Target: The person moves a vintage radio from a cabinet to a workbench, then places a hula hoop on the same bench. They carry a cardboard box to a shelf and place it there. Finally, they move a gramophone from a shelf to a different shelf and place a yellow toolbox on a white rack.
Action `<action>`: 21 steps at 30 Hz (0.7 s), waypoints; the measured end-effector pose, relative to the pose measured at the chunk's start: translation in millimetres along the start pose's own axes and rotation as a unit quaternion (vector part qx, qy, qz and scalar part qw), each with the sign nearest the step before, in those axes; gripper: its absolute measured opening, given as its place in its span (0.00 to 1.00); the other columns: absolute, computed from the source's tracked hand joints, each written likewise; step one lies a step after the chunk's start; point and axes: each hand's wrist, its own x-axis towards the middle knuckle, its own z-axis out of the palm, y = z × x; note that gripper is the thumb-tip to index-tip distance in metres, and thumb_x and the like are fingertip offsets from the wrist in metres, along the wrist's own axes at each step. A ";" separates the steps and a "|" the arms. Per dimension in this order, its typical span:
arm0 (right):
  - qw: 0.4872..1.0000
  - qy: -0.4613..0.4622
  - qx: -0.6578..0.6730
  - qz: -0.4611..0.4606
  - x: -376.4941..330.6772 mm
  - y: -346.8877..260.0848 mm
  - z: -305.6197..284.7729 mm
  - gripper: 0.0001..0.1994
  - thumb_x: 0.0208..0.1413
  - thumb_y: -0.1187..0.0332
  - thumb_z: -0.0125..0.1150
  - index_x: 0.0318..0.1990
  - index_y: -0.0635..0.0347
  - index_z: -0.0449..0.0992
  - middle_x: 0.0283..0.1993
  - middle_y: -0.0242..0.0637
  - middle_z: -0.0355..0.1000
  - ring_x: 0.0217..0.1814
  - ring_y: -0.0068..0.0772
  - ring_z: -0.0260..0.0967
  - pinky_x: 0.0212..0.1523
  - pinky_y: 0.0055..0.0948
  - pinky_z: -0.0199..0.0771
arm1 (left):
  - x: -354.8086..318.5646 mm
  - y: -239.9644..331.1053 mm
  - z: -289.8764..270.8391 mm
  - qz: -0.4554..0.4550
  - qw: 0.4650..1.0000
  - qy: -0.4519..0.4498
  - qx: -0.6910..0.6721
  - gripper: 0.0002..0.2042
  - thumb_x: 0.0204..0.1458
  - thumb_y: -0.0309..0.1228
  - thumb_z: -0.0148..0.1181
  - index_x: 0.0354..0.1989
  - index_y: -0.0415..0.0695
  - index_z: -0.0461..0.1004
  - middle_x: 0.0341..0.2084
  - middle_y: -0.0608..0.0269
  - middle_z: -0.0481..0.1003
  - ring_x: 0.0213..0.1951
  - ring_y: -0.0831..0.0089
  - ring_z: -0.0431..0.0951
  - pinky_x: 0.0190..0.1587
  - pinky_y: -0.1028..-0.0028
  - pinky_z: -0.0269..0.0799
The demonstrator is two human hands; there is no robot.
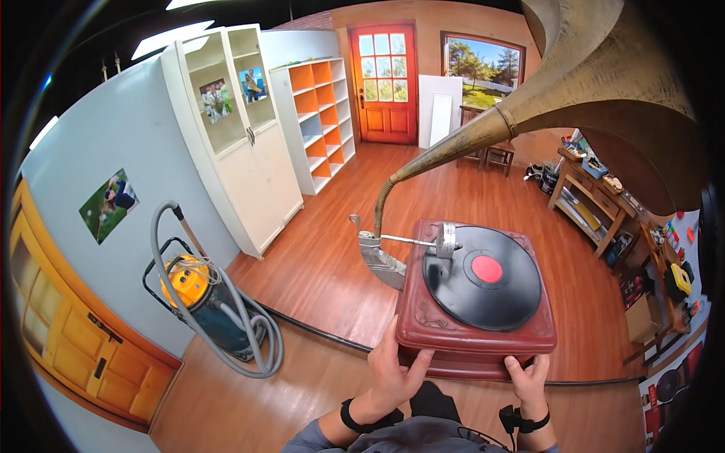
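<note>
Both my hands hold a gramophone by its dark red box [476,343] in front of my body. My left hand [393,370] grips the near left corner, thumb against the front side. At the near right, my right hand [527,377] has its thumb on the front and its fingers curled round the edge. A black record [453,294] with a red centre label lies on top. The silver tone arm [411,240] reaches over the record from a grey bracket [381,260] at the left. From there a large brass-coloured horn [461,147] rises to the upper right.
A vacuum cleaner [204,298] with a grey hose stands at the left, near a yellow door [91,347]. Beyond are a white cabinet [253,174], orange-and-white shelves [310,121] and an orange door [385,117]. Cluttered wooden benches [596,196] line the right. A dark strip [317,327] crosses the floor.
</note>
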 end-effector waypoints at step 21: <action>0.997 -0.055 0.038 0.030 448.1 168.7 177.2 0.24 0.54 0.78 0.67 0.59 0.66 0.70 0.56 0.39 0.73 0.58 0.32 0.70 0.62 0.35 0.68 | 393.3 -301.9 61.2 -0.006 1.000 0.020 0.007 0.27 0.57 0.25 0.66 0.63 0.31 0.63 0.42 0.52 0.80 0.43 0.67 0.82 0.46 0.70 0.76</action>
